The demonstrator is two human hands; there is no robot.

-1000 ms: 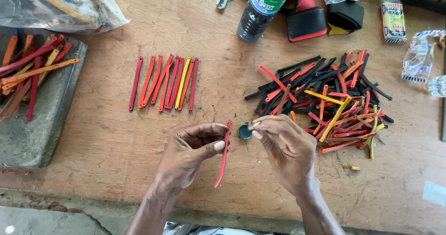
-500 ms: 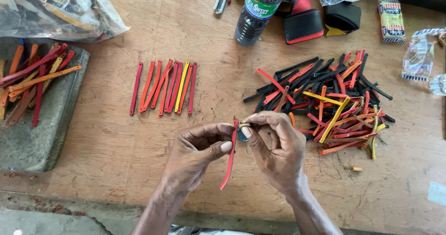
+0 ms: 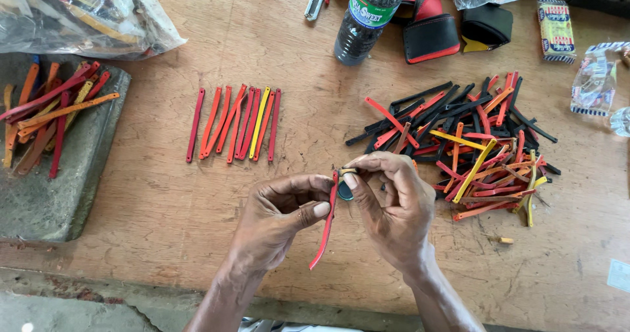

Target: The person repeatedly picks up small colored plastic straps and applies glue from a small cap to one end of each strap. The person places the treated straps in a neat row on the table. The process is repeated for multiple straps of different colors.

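Far to the left of the fingers, a grey stone slab [image 3: 72,174] carries loose orange and red strips [image 3: 49,112], with a clear plastic bag [image 3: 85,10] of more strips beyond it. Nearer, up and to the left of the left fingertips, a row of sorted strips [image 3: 236,123] lies side by side on the wooden table [image 3: 164,207]: mostly red and orange, one yellow. The left hand [image 3: 279,220] is clenched on a red strip [image 3: 326,227], thumb and index finger pinching it near its upper end; the strip hangs down and slightly left, clear of the table, between the two hands. The right hand [image 3: 390,207] meets the left at the top of the strip, its thumb and index finger grasping a small dark round part [image 3: 345,190] pressed against the strip just beside the left thumb tip. Whether the part is already fixed to the strip cannot be told. Right of and beyond the right fingers lies a mixed pile of strips [image 3: 466,145] in black, red, orange and yellow. Further beyond the fingers stand a dark plastic bottle [image 3: 367,17] and black-and-red pads [image 3: 430,33].
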